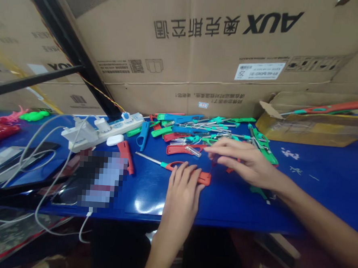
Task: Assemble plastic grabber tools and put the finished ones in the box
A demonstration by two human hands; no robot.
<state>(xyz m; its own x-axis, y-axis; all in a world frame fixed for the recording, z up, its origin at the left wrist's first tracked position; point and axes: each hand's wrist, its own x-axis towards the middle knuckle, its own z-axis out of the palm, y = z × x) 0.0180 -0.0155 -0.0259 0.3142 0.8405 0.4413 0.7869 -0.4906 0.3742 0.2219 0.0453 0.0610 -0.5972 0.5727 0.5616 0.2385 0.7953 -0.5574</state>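
Note:
A red long-nozzle lighter (204,178) with a teal collar and metal tube lies on the blue tabletop, its tube pointing left. My left hand (183,187) rests over its handle, fingers closed down on it and hiding the middle. Above the handle's right end is my right hand (244,160), pinching a thin dark-red screwdriver-like tool (212,166). The tool's lower end meets the handle's end; its upper part is hidden by my fingers. Just beyond lie a red lighter shell (175,149) and a small clear tube (193,151).
Several lighter parts, including a blue shell (143,136), pile up at the back. A cardboard box (312,132) holding lighters stands right. Left are a power strip (119,126), a red shell (125,157), a phone (100,181) and white cables. Large cartons (201,70) wall the back.

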